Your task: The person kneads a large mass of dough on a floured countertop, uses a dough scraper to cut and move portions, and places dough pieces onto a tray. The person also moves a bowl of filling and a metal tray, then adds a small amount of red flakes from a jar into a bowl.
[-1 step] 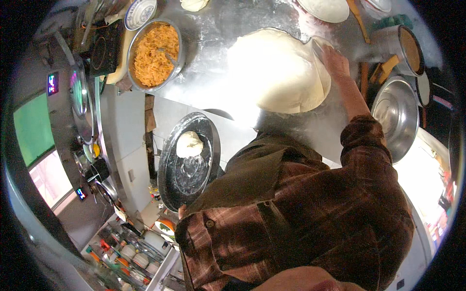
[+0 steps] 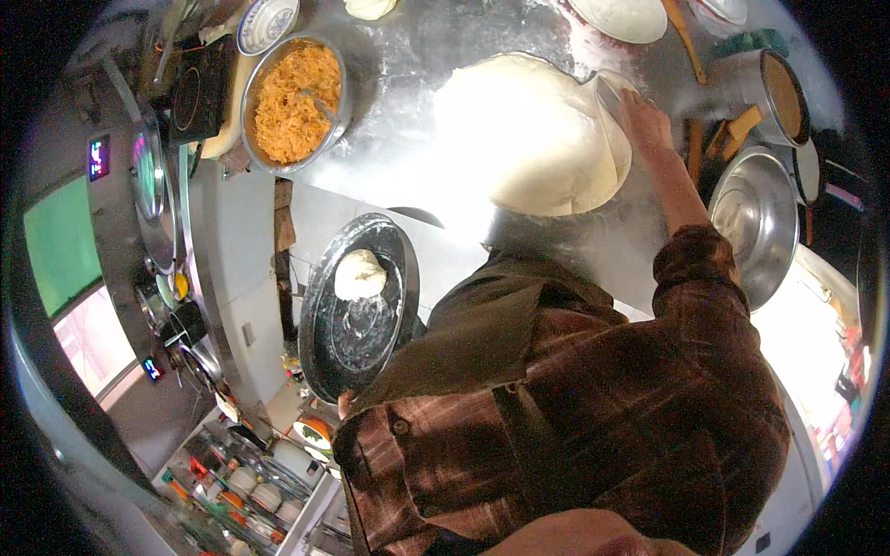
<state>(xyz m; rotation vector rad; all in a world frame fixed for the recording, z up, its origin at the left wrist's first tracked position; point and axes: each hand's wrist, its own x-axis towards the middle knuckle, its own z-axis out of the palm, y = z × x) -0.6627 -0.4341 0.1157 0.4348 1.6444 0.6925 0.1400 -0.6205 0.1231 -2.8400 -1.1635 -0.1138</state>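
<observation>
A large, pale, smooth mass of dough (image 2: 556, 171) lies on the floured metal worktop (image 2: 408, 56). My right hand (image 2: 646, 120) is at its right edge, fingers curled round a thin, curved, greyish sheet (image 2: 607, 95). Whether that sheet is a scraper or a lifted fold of dough I cannot tell. At lower left, a dark oval pan (image 2: 318, 347) is held beside my body, away from the worktop. Inside it sits a small lump of dough (image 2: 360, 275) among smears of flour. Only a bit of my left hand (image 2: 346, 403) shows, gripping the pan's near rim; the sleeve and apron hide the rest.
A steel bowl of shredded orange filling (image 2: 295, 102) stands at the worktop's left edge, beside a patterned bowl (image 2: 267, 26). On the right are a steel basin (image 2: 756, 222), a pot (image 2: 783, 93) and wooden tools (image 2: 740, 130). Another dough piece (image 2: 371, 7) lies at the far side.
</observation>
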